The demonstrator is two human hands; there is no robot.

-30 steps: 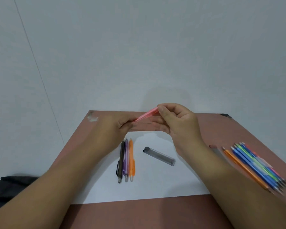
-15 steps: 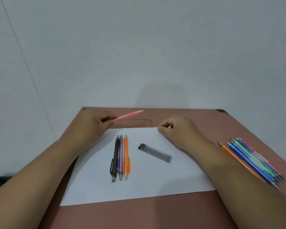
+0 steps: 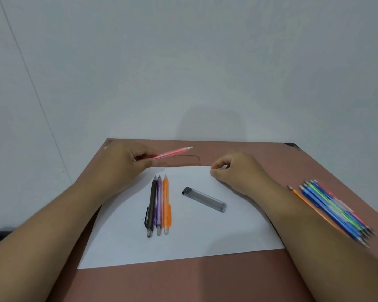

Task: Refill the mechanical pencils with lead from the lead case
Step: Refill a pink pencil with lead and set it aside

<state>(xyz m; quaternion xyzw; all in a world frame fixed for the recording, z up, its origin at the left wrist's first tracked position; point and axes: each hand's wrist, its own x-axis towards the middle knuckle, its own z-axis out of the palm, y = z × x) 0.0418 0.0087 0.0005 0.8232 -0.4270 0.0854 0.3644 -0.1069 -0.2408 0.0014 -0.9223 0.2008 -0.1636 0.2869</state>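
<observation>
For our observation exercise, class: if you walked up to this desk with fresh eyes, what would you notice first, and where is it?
First, the pink mechanical pencil held up by the left hand at the table's far edge, while the right hand pinches something small at the white paper's far corner. On the paper lie three pencils side by side, with the grey lead case to their right. A bundle of coloured pencils lies at the table's right edge.

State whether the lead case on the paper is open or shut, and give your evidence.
Shut, as far as shows: the lead case lies flat on the white paper with its dark cap seated on the far end. Whether it holds lead cannot be told.
</observation>
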